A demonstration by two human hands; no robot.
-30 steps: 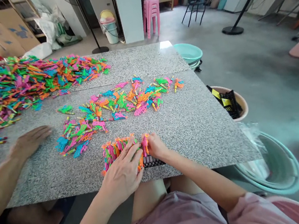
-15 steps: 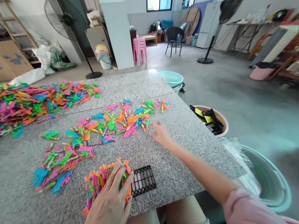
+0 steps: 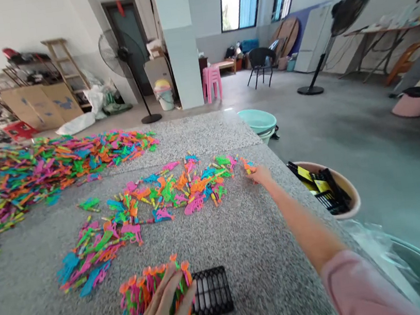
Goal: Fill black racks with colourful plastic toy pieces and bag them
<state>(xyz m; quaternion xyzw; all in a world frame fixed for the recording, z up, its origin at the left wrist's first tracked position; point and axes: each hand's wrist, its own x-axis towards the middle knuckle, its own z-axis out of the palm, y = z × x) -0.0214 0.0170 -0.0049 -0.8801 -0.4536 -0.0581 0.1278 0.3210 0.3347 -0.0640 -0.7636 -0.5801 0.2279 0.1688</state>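
My left hand [image 3: 163,310] lies with fingers spread over a row of small plastic toy guns [image 3: 139,292] in pink, green and orange. They stand packed side by side, round orange ends up, in a black lattice tray [image 3: 212,291]. The tray's right part shows bare of toys. Farther off, my right hand [image 3: 260,175] is stretched out, its fingertips closed on an orange and blue toy gun [image 3: 248,165] at the right end of a loose spread of toys [image 3: 175,186]. Its fingers are small and slightly blurred.
A big heap of toy guns [image 3: 58,160] covers the far left of the speckled stone table [image 3: 245,241]. Off the right edge stand a tub [image 3: 352,197] with black trays and yellow pieces, a teal basin [image 3: 257,119], and clear plastic bags [image 3: 378,243]. Two stand fans are beyond.
My right hand has moved forward and right, onto the toy gun at the end of the spread. My left hand stays over the tray. The camera view has tilted up and shifted left.
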